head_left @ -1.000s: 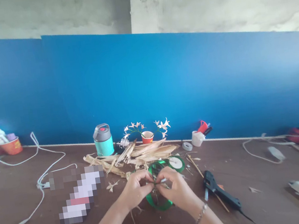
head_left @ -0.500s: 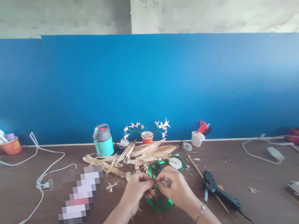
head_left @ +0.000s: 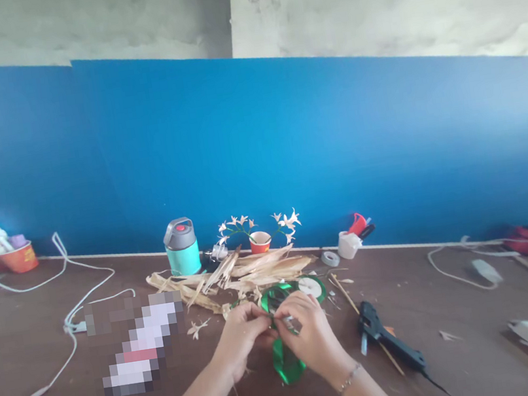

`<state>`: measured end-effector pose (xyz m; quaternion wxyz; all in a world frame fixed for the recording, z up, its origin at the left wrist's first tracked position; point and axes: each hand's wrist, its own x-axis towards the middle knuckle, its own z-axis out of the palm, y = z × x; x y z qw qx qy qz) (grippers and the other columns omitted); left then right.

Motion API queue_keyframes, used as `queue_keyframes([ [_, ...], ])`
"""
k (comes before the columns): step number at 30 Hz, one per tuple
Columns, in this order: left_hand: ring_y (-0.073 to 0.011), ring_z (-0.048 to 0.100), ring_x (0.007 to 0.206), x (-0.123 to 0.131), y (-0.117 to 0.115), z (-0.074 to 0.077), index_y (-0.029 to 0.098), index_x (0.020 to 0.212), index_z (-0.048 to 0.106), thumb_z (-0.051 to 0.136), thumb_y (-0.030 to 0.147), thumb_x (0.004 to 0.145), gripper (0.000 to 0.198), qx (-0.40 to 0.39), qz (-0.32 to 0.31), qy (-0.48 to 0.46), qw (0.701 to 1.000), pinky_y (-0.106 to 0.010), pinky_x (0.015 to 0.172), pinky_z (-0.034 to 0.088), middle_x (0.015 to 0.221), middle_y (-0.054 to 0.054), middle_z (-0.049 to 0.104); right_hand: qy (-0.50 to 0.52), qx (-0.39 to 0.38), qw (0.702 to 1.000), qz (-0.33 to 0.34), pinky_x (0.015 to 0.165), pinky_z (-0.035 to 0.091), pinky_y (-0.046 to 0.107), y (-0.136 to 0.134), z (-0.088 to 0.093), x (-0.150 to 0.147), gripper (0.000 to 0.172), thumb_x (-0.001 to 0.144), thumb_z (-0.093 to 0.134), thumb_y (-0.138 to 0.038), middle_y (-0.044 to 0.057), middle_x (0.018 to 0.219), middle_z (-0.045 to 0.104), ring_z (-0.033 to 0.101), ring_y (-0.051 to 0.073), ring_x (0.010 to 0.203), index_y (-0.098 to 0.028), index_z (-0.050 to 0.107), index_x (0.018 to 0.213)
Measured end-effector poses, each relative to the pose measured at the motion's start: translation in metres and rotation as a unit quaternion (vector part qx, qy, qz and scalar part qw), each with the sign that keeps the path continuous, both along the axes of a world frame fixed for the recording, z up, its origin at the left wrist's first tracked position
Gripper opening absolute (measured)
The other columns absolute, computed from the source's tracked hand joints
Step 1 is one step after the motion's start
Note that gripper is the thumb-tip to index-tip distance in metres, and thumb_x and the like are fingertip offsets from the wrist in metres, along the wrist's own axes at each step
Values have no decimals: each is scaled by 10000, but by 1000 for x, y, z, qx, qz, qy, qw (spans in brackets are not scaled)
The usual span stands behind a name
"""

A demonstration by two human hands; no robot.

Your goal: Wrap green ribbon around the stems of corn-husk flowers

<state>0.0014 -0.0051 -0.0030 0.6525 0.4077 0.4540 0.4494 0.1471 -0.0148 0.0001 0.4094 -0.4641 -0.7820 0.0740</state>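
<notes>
My left hand (head_left: 242, 333) and my right hand (head_left: 308, 329) meet fingertip to fingertip over the table, both pinched closed. A shiny green ribbon (head_left: 288, 368) hangs in a loop beneath the fingers of my right hand, which appear to grip it. Whatever my left fingertips pinch is too small and covered to make out. Just behind the right hand lies a ribbon roll with a white core (head_left: 309, 286). Strips of dry husk (head_left: 264, 267) spread out beyond both hands. One pale flower (head_left: 197, 329) rests to the left of my left hand.
An orange paper cup (head_left: 260, 243) holds stems with pale flowers, beside a turquoise flask (head_left: 183, 257). To the right lie a black glue gun (head_left: 389, 338) and a thin stick (head_left: 345, 294). Grey tape (head_left: 330, 259) and a white cup (head_left: 348, 245) stand behind. White cables (head_left: 90, 291) run at left.
The green ribbon loop below my hands has narrowed and shifted slightly right. Both hands stay pinched together in nearly the same place.
</notes>
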Motion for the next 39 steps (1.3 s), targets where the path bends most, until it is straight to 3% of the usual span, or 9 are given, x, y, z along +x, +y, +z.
queue_keyframes([
  [7,-147,613,557,-4,4,-3,175,648,516,625,187,608,116,70,-37,5,997,-274,581,489,562,51,588,38,-42,998,7,735,384,319,2,-2,1,107,706,580,-110,22,690,636,556,183,736,-197,613,653],
  [11,-163,622,588,-10,6,3,153,660,583,661,201,595,113,96,-54,57,992,-287,625,488,592,21,621,99,-101,990,9,682,424,282,4,-4,1,77,707,585,-154,27,691,625,571,173,711,-185,633,655],
  [17,-157,610,614,-12,8,3,146,652,618,726,279,589,182,111,-60,37,991,-280,654,482,592,10,628,155,-178,972,-1,580,431,239,4,-4,1,111,741,559,-213,28,708,614,573,157,669,-169,634,672],
  [19,-157,608,606,-11,8,2,148,639,616,730,298,593,194,118,-54,42,991,-278,641,482,590,11,623,150,-155,976,-2,586,433,244,4,-5,1,107,746,554,-202,28,702,610,567,157,668,-171,623,670],
  [23,-151,614,560,-11,6,3,150,636,595,712,342,619,225,88,-64,15,994,-262,591,471,588,19,615,69,-17,997,5,684,416,306,3,-5,1,111,775,528,-157,34,715,620,548,180,728,-187,595,692],
  [28,-142,604,529,-9,5,3,151,625,560,705,345,623,242,40,-66,-18,997,-254,567,457,561,28,593,-48,75,996,8,747,356,341,1,-2,2,135,831,490,-148,29,763,647,542,188,792,-205,593,766],
  [33,-139,576,580,-7,5,0,144,665,601,693,296,629,181,125,-30,45,991,-246,591,448,596,16,597,-34,78,996,-7,750,352,339,0,-2,1,131,836,483,-149,30,781,646,535,185,801,-197,578,760],
  [39,-135,540,589,-11,6,-1,153,658,619,658,270,649,124,214,-12,106,971,-225,575,419,611,1,601,79,-19,997,0,700,404,313,1,-4,-1,109,787,528,-161,34,720,619,545,182,734,-191,584,699],
])
